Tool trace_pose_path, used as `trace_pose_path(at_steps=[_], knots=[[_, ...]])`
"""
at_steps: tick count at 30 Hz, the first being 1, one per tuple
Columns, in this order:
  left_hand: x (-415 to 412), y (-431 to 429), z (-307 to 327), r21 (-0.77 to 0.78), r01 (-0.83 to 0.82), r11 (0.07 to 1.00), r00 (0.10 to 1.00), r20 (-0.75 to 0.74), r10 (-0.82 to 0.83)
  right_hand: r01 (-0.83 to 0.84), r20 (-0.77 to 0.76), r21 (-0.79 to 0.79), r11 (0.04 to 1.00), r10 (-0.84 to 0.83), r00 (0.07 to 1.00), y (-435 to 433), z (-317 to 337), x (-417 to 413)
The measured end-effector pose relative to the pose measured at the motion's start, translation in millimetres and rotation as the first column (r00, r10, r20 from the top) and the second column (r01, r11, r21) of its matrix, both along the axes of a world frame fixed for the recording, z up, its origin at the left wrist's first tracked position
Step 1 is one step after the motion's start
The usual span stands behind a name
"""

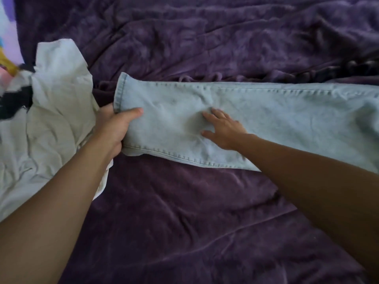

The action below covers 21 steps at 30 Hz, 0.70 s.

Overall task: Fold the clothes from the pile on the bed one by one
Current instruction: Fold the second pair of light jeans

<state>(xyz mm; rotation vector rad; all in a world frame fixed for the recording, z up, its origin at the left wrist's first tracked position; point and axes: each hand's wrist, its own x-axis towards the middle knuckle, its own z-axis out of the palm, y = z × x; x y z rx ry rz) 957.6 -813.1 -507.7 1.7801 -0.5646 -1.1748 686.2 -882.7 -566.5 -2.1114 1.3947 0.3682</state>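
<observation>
Purple plush blanket (pixel 184 212) covers bed, all rumpled and velvety. Light-wash denim jeans (pixel 266 119) laid flat across it, legs stacked, hem at left. Left hand (pixel 112 128) grips hem end, thumb on top, fingers tucked under. Right hand (pixel 223 130) flat on denim, fingers spread, pressing. Crumpled white garment (pixel 51 119) heaped at left, maybe t-shirt, cotton-looking.

Jeans (pixel 266 111) on bed (pixel 184 212), right of pile (pixel 57 111)

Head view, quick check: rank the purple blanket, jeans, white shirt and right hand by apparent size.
1. purple blanket
2. jeans
3. white shirt, close to the jeans; both run off frame, so this order is unsure
4. right hand
</observation>
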Motion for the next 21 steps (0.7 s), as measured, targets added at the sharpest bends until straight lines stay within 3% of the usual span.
trace_pose_path(at_steps=[3, 6, 9, 11, 12, 14, 17, 19, 21], knots=[[-49.9, -16.9, 64.9, -0.177, 0.234, 0.956, 0.972, 0.052, -0.228, 0.311, 0.168, 0.025, 0.95, -0.311, 0.936, 11.9, 16.3, -42.7], [-131.1, -36.4, 97.1, -0.18, 0.466, 0.866, 0.879, 0.209, -0.43, 0.553, 0.227, 0.08, 0.829, -0.555, 0.8, 34.2, 27.2, -102.3], [-223.5, -53.2, 84.0, -0.017, 0.613, 0.79, 0.732, 0.388, -0.56, 0.664, 0.242, 0.105, 0.741, -0.666, 0.705, 54.6, 29.1, -164.8], [-276.1, -57.7, 59.2, 0.104, 0.675, 0.73, 0.657, 0.364, -0.66, 0.701, 0.266, 0.122, 0.702, -0.704, 0.659, 64.5, 26.3, -203.7], [-298.3, -57.0, 43.8, 0.179, 0.719, 0.672, 0.608, 0.307, -0.732, 0.708, 0.271, 0.116, 0.696, -0.708, 0.652, 68.4, 24.5, -222.6], [-330.7, -49.0, 10.2, 0.367, 0.804, 0.467, 0.43, 0.184, -0.884, 0.712, 0.267, 0.097, 0.696, -0.707, 0.655, 74.3, 21.0, -259.1], [-359.2, -28.3, -29.3, 0.585, 0.775, 0.238, 0.143, 0.205, -0.968, 0.726, 0.264, 0.099, 0.68, -0.722, 0.64, 78.5, 17.4, -314.1], [-378.6, -20.6, -41.2, 0.685, 0.699, 0.204, 0.023, 0.264, -0.964, 0.744, 0.256, 0.1, 0.661, -0.739, 0.623, 77.1, 19.4, -351.3], [-400.7, -20.8, -41.1, 0.715, 0.645, 0.269, 0.002, 0.349, -0.937, 0.756, 0.262, 0.08, 0.649, -0.746, 0.613, 69.5, 26.6, -389.6]])
